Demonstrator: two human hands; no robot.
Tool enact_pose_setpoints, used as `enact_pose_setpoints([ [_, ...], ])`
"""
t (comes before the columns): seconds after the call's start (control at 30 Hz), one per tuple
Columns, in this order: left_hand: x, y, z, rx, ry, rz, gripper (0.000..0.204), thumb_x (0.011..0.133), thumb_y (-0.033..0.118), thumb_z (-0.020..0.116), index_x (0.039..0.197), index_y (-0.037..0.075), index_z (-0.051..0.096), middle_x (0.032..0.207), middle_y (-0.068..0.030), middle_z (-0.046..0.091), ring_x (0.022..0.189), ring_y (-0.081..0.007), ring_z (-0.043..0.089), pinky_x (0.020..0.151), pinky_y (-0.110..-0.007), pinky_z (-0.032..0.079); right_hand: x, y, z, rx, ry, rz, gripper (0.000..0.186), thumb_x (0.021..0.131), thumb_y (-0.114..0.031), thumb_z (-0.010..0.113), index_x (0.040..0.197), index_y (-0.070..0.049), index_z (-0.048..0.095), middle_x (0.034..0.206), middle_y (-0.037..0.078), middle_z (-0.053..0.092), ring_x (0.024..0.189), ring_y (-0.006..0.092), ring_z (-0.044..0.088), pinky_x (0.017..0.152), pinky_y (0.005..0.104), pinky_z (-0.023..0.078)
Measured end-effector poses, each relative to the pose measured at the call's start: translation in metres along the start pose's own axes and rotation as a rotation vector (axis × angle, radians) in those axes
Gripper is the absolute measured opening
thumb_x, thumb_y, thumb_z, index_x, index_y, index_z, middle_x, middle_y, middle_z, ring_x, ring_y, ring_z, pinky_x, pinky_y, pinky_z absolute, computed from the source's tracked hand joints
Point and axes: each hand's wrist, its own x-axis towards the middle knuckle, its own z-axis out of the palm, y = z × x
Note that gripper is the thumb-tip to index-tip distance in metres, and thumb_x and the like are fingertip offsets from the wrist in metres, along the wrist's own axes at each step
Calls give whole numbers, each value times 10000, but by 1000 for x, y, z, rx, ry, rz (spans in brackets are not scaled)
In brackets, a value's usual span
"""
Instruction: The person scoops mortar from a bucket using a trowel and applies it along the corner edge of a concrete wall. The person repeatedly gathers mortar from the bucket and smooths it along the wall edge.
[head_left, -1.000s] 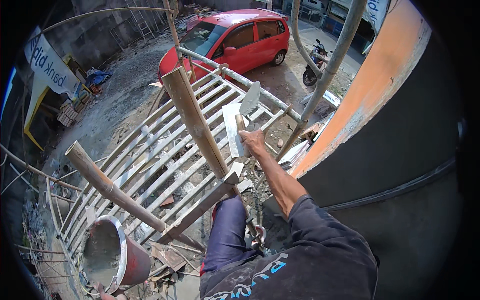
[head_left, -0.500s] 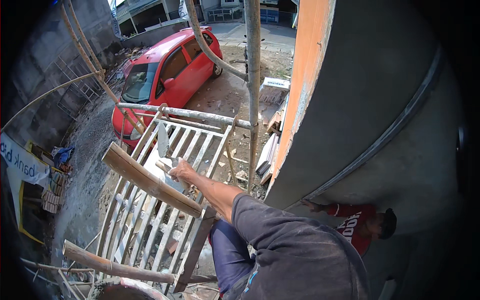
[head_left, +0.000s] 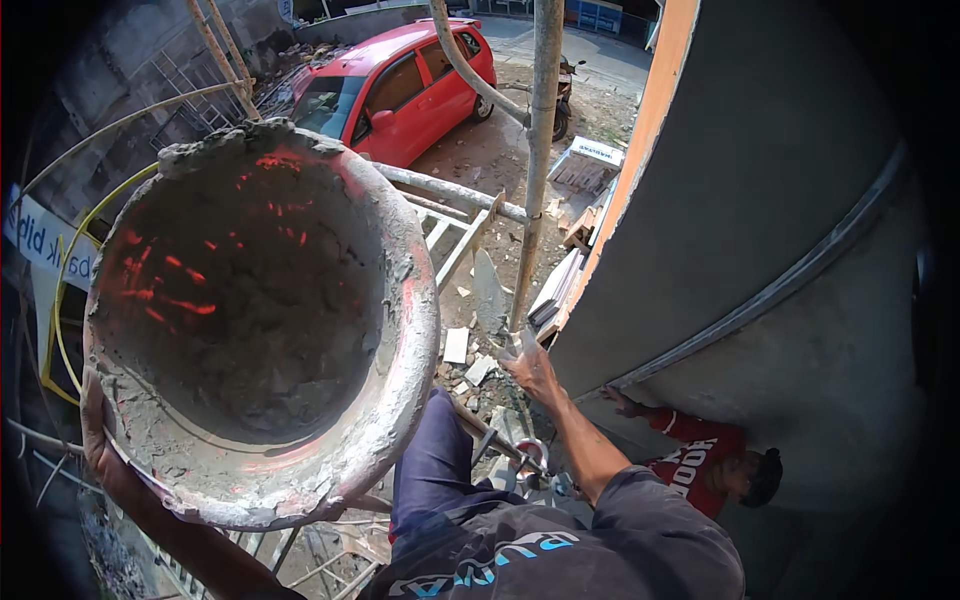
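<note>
Up comes the bucket (head_left: 262, 325), now filling the near left where scaffold rails showed. Left hand (head_left: 97, 432) curls round its rim, underneath. Right hand (head_left: 531, 368) grips a trowel (head_left: 492, 290), well right of the bucket. Round, red, mortar-crusted, rough grey inside.

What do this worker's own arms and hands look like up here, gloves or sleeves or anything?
Both hands are bare, no gloves. The right hand leads to a bare forearm, with a dark grey sleeve starting about the elbow. The left hand shows only in part, its forearm also bare, with no watch or ring to be seen.
</note>
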Motion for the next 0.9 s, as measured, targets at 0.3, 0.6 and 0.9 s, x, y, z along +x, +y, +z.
enact_pose_setpoints([
  [0.3,17,-134,175,-263,-491,-364,450,1032,116,574,1457,-25,526,1396,-146,630,1209,-201,644,1051,-350,511,-218,-1,-112,224,249,632,531,906,-312,704,1256,54,543,765,85,651,673,144,604,621,312,490],
  [0.6,16,-220,195,-92,-537,-386,284,950,149,721,1223,76,693,953,44,676,760,-41,586,662,-232,477,-124,-173,-170,-160,111,-46,408,982,-245,671,1341,-58,615,1171,202,703,1064,325,697,922,399,538],
  [0.9,10,-243,196,-88,-731,-431,379,993,122,652,1353,16,603,1207,-90,710,1019,-150,703,900,-322,588,31,-206,-72,-454,-121,-322,359,962,-349,671,1142,-38,658,911,239,701,833,415,725,709,519,586],
])
